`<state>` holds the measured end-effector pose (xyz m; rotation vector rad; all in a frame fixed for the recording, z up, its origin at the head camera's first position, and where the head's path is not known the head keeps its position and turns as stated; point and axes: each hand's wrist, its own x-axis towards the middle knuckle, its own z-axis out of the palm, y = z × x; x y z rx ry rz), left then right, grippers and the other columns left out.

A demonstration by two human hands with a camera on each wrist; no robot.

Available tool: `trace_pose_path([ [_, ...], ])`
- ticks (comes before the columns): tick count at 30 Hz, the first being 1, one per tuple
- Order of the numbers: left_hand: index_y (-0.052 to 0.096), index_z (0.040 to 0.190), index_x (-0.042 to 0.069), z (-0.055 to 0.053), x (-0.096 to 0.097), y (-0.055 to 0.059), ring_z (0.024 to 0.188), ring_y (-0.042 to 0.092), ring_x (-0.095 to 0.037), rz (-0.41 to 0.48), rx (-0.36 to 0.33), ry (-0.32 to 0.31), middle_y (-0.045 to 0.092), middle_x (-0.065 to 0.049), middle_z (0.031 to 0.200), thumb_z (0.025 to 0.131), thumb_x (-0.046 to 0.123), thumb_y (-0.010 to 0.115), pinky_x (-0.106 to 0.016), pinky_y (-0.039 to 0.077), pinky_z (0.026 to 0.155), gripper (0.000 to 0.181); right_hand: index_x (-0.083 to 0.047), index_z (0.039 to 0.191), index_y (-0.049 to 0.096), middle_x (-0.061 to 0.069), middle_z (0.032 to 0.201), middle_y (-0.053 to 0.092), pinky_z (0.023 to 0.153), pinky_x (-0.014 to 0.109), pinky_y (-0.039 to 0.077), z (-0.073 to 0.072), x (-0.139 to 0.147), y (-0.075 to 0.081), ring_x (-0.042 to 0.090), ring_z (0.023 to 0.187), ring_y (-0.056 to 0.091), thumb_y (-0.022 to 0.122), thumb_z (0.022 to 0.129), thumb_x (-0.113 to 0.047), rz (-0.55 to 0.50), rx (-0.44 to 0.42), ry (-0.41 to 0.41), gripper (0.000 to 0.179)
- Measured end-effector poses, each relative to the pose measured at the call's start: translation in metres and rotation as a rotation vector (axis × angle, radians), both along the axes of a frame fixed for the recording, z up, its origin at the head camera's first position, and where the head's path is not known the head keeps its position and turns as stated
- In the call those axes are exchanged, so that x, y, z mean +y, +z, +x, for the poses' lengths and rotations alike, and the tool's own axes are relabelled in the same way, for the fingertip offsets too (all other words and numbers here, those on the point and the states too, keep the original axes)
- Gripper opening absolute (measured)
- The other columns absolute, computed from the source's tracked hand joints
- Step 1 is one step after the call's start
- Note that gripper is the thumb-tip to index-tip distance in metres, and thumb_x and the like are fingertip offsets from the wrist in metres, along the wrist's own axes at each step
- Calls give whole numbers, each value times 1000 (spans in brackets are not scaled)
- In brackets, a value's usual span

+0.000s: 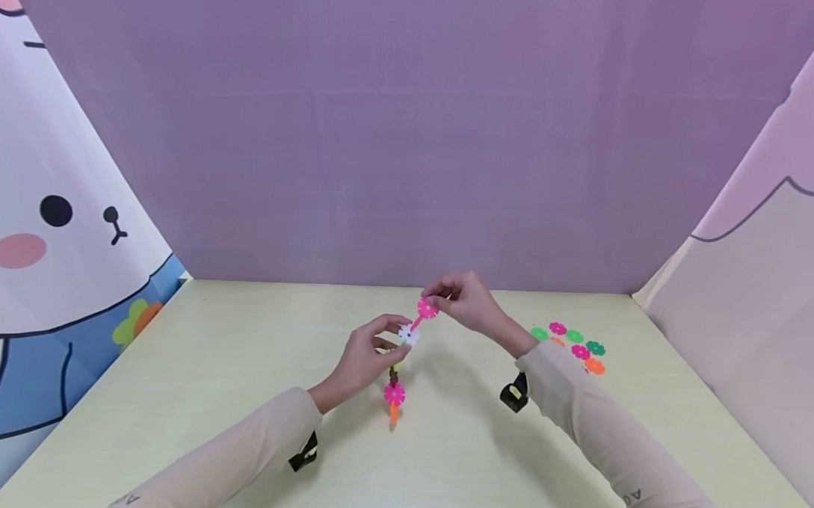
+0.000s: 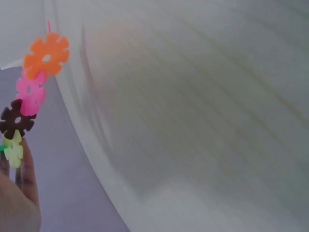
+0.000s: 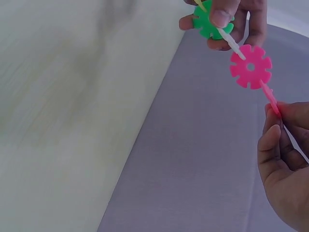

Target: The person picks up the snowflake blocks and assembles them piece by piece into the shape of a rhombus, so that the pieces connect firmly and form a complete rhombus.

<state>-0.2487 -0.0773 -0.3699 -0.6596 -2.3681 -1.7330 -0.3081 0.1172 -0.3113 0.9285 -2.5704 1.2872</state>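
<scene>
Pink end pc (image 1: 427,308) in R hand (image 1: 472,305)

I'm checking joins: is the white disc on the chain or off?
On: edge-on in the right wrist view, the white disc meets a green disc and a pink disc.

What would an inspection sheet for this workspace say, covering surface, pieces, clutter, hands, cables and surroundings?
Surface: pale tabletop.
Job's things: chain of linked flower discs, several colours; loose discs on the right, partly behind the right sleeve.
Clutter: nothing seen.
Left hand: grips the chain's green disc.
Right hand: pinches the pink end disc.
Cables: nothing seen.
Surroundings: purple backdrop, cartoon-printed panel left, pink-and-cream panel right.
</scene>
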Motion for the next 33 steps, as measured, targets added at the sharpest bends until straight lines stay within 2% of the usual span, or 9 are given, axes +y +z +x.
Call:
trace_pose_path([
  [10,58,115,4,3,2,3,79,65,-31,-20,-12,7,62,-17,101,81,3,65,-22,54,64,35,-1,89,69,12,79,68,49,20,46,1,-1,-6,17,60,57,60,84,2,-17,23,-10,11],
  [17,59,115,4,7,4,5,79,66,-30,-40,-13,30,63,-16,101,81,3,65,-22,54,63,34,0,88,69,12,81,69,47,18,42,-1,0,-14,13,58,54,60,83,4,-42,61,-12,11],
  [24,60,115,5,7,4,5,78,67,-30,-51,-6,40,63,-16,100,81,2,65,-22,54,61,34,1,89,69,15,82,68,48,17,42,0,2,-15,11,59,54,61,84,2,-81,52,23,10],
  [28,60,114,5,7,5,4,78,67,-30,-55,7,51,64,-16,99,80,2,66,-21,54,61,34,6,90,67,20,84,68,49,15,41,15,-2,-3,12,61,53,59,83,6,-84,54,17,10],
  [31,60,114,7,-2,6,-7,77,67,-29,-55,14,70,64,-15,99,79,3,68,-21,54,60,36,9,90,66,22,85,67,50,15,40,27,-5,6,13,61,52,58,83,8,-76,63,-3,10],
  [33,61,114,11,-9,6,-15,77,67,-27,-54,19,80,65,-12,99,79,6,69,-21,54,59,36,9,90,66,22,85,67,50,15,40,28,-4,7,13,62,53,59,82,8,-78,76,-6,10],
])
